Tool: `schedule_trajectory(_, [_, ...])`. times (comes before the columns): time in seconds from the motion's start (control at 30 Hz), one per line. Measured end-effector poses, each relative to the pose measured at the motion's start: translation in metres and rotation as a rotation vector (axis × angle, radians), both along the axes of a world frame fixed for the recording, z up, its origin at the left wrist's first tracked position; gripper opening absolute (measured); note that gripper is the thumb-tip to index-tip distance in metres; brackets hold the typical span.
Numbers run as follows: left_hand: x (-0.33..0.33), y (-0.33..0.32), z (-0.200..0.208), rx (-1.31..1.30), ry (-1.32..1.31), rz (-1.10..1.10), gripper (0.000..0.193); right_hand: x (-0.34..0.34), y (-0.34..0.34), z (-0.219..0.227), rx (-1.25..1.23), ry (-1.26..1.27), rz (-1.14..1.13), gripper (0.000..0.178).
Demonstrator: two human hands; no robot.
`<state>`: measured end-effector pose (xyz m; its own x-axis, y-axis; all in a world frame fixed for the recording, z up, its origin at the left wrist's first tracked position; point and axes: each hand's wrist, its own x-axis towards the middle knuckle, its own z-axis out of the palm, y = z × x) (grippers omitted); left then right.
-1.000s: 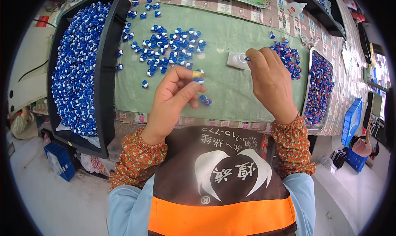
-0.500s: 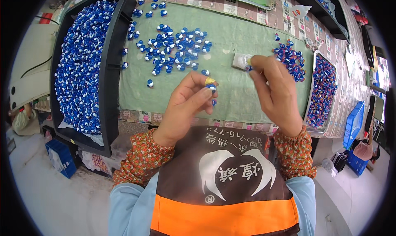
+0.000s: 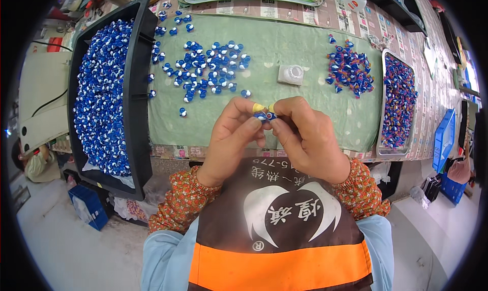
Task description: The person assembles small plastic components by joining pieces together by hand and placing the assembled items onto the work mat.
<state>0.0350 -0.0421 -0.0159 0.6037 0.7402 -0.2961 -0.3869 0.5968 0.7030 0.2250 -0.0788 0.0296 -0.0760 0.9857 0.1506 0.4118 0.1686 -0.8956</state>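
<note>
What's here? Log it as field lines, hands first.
Left hand: pinching small blue pieces
Right hand: pinching too, close beside the left
Mat: green, under both piles
Left pile: blue-and-white pieces
Right pile: blue-and-red pieces
Between piles: whitish block
Far left: black bin, blue-and-white pieces inside
Far right: metal tray, blue-and-red pieces inside

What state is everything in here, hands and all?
Left hand: pinching small blue pieces
Right hand: pinching there too, fingertips close to the left's
White block: on the cloth, untouched
Green cloth: spread out
Left pile: loose, scattered
Right pile: loose, bunched
Black bin: open-topped, well filled
Metal tray: well filled
</note>
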Motion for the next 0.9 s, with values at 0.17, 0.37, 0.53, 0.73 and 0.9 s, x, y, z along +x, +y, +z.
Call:
schedule_trajectory(0.17, [0.000,-0.008,-0.006,0.360,0.145,0.034,0.015,-0.007,-0.008,0.006,-0.045,-0.030,-0.022,0.013])
schedule_trajectory(0.37, [-0.003,-0.008,-0.014,0.507,0.130,-0.007,0.014,-0.009,-0.010,-0.014,0.194,-0.091,0.011,0.015])
schedule_trajectory(0.53, [-0.004,-0.012,-0.021,0.582,0.184,0.001,0.014,-0.012,-0.013,-0.025,0.143,0.028,-0.004,0.016])
schedule_trajectory(0.73, [-0.004,-0.015,-0.027,0.684,0.234,0.026,0.013,-0.012,-0.014,-0.026,0.134,-0.020,0.009,0.014])
schedule_trajectory(0.9, [-0.010,-0.013,-0.026,0.714,0.321,-0.043,0.017,-0.008,-0.015,-0.028,0.124,-0.010,0.010,0.015])
